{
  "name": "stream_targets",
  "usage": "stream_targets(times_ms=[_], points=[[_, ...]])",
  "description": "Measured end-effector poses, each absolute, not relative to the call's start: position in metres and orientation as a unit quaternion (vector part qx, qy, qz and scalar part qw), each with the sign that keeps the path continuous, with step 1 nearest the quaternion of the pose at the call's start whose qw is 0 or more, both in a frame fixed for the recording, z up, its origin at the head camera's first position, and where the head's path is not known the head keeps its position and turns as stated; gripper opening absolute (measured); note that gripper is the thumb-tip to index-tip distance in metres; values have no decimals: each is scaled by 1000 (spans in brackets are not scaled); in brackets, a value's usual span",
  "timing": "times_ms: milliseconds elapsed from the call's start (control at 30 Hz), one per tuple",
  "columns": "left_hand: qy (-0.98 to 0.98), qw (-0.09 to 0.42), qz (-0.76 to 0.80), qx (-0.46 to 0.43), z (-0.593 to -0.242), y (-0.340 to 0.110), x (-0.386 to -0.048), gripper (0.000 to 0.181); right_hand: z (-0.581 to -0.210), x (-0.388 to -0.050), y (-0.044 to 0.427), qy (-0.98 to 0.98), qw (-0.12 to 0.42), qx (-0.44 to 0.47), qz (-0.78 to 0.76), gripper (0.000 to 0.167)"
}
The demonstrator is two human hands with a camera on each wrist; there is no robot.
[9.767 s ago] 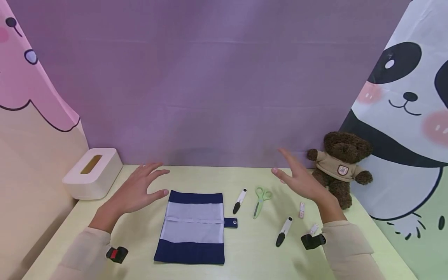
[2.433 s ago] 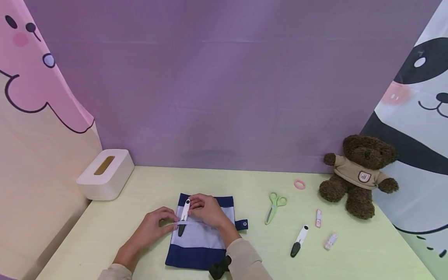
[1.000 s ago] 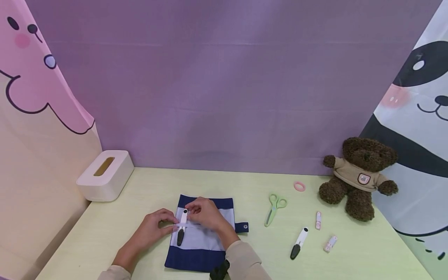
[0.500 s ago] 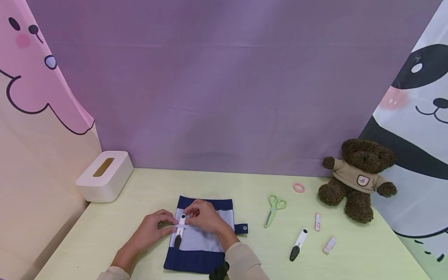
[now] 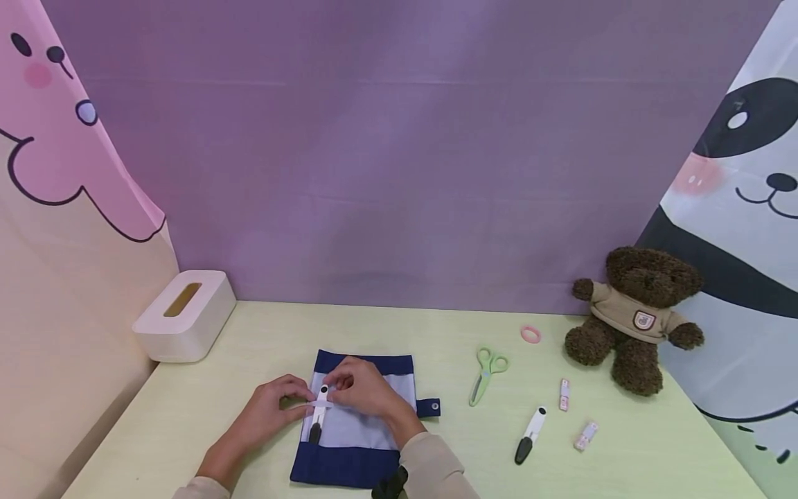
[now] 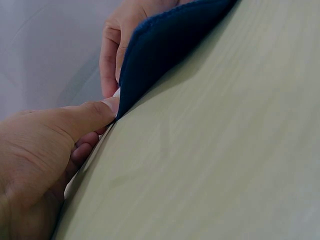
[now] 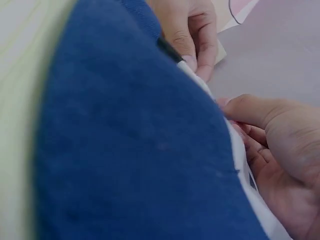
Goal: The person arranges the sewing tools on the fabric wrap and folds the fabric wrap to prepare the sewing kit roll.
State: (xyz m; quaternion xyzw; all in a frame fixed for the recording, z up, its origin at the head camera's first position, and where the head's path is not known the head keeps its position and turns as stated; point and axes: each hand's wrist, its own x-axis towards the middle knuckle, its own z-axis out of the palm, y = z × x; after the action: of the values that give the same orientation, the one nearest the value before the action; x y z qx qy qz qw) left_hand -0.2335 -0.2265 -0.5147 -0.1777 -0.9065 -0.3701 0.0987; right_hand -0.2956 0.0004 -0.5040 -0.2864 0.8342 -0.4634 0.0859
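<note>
While the left hand [image 5: 273, 403] pinches the white band [image 5: 321, 404] of the fabric pouch [image 5: 346, 465], the right hand [image 5: 363, 388] grips the white-handled tool [image 5: 318, 418], apparently the threading step, probably calling for straight pressure next.

We look forward and down from head height across the worktop [image 5: 642, 461], while our wrist cameras crowd in low and close, one behind the left fingers [image 6: 90, 117], one behind the right fingers [image 7: 250, 109], both catching the navy cloth [image 7: 140, 125].
</note>
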Motion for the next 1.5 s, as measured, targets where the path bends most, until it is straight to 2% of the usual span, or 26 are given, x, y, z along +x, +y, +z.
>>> stream_targets(times_ms=[267,433,600,767,933,1167,1500], points=[[-904,95,-377,-176,-517,-223,-234,14,-487,-299,39,822,90,-260,-498,23],[-907,85,-376,-172,-516,-225,-233,14,-471,-305,95,819,78,-220,-523,31],[-909,93,-368,-173,-517,-228,-233,15,-453,-307,155,837,42,-169,-519,32],[-907,95,-371,-175,-515,-228,-231,15,-459,-316,213,851,8,-145,-504,38],[-902,99,-380,-182,-513,-227,-231,13,-461,-315,256,859,0,-113,-500,40],[-903,100,-375,-182,-515,-227,-232,14,-473,-314,283,859,5,-92,-504,44],[-900,102,-379,-190,-518,-227,-232,14,-496,-324,292,904,-4,-101,-415,42]])
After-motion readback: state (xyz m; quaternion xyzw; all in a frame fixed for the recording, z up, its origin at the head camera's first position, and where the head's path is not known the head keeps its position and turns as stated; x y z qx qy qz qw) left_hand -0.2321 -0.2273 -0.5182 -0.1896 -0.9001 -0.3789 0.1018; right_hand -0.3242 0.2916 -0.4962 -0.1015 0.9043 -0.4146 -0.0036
